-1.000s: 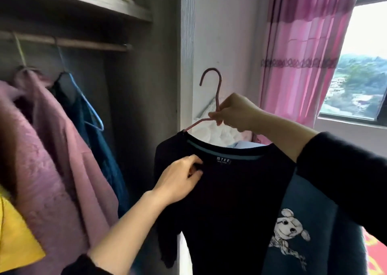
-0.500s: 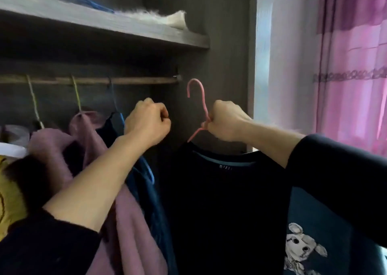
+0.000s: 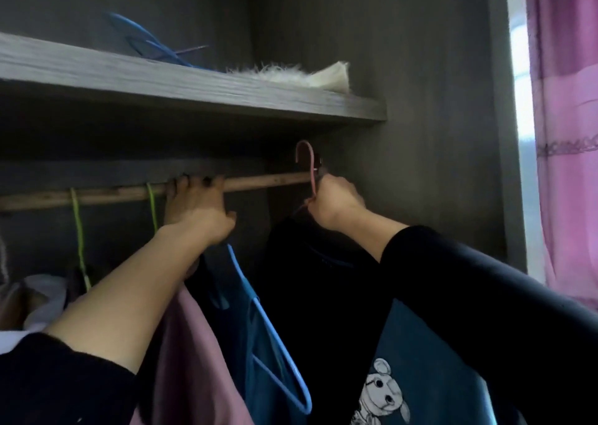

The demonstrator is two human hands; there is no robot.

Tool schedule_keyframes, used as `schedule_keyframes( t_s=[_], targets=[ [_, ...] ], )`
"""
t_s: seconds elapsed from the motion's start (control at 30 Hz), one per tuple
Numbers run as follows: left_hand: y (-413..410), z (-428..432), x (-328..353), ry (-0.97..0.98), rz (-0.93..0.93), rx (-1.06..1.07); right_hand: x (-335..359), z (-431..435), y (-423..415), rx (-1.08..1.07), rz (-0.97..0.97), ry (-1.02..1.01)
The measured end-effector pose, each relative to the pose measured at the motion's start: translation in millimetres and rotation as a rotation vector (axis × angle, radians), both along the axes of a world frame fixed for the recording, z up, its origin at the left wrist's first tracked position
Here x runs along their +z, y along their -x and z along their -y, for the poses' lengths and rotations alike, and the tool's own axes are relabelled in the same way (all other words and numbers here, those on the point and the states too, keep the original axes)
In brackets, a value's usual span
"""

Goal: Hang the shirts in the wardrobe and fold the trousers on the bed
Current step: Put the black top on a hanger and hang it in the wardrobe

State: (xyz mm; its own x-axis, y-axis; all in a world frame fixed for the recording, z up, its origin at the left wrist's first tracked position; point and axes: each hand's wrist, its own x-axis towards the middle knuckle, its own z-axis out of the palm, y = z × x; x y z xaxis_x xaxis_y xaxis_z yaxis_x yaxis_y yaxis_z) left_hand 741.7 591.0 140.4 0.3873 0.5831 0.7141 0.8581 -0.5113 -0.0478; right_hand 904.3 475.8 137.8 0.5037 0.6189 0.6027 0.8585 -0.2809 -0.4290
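dark shirt [image 3: 310, 295] hung below the right hand [image 3: 335, 203], which pinched the pink hanger [image 3: 311, 165] at its neck. left hand [image 3: 197, 211] curled round the rail [image 3: 265, 180]. hook sat beyond the right hand, probably not seated yet; it needed lowering straight onto the rail.

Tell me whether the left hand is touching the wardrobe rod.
Touching. In the head view the left hand grips the wooden rod, fingers curled over it.

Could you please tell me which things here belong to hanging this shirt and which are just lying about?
Job: black shirt, pink hanger held by right hand, wooden rail gripped by left hand.
Lying about: blue hangers on shelf, white fluffy item, pink curtain, green hangers.
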Motion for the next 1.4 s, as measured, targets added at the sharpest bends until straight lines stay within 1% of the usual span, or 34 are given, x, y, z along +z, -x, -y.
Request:
schedule_keyframes(
  t_s=[0.13, 0.3, 0.47, 0.57, 0.77, 0.9, 1.03, 1.13, 1.23, 1.4],
  targets=[
    [2.8, -9.1, -3.9, -0.080, -0.015, -0.015, 8.8, -35.8, -0.9, 0.027, -0.057, -0.022],
    [4.2, -13.4, -3.2, -0.096, -0.004, -0.032, 4.6, -68.7, 1.5, 0.042, -0.120, 0.010],
    [4.3, -14.5, -3.2, -0.087, 0.012, -0.051, -20.3, -79.0, -4.4, 0.024, -0.052, 0.120],
    [4.6, -15.6, -3.8, -0.095, 0.009, -0.043, -32.4, -80.2, -6.7, 0.039, -0.018, 0.149],
    [2.5, -14.6, -5.8, -0.086, -0.019, -0.029, -58.0, -68.6, -12.4, 0.091, 0.160, 0.330],
    [1.0, -7.9, -6.9, 0.009, -0.009, -0.058, -69.6, -32.8, -4.6, 0.084, 0.265, 0.349],
    [-2.9, 33.8, -24.2, 0.039, 0.060, -0.099, -73.5, 22.3, 7.8, 0.108, 0.385, 0.330],
    [-7.5, 71.9, -44.1, 0.068, 0.096, -0.203, -79.0, 73.3, 12.8, 0.151, 0.464, 0.315],
    [-14.9, 112.2, -59.7, 0.118, 0.199, -0.315, -93.9, 129.6, 11.7, 0.178, 0.495, 0.272],
    [-48.1, 211.8, -92.6, 0.060, 0.345, -0.506, -126.7, 235.2, -6.4, 0.201, 0.490, 0.196]
  ],
)
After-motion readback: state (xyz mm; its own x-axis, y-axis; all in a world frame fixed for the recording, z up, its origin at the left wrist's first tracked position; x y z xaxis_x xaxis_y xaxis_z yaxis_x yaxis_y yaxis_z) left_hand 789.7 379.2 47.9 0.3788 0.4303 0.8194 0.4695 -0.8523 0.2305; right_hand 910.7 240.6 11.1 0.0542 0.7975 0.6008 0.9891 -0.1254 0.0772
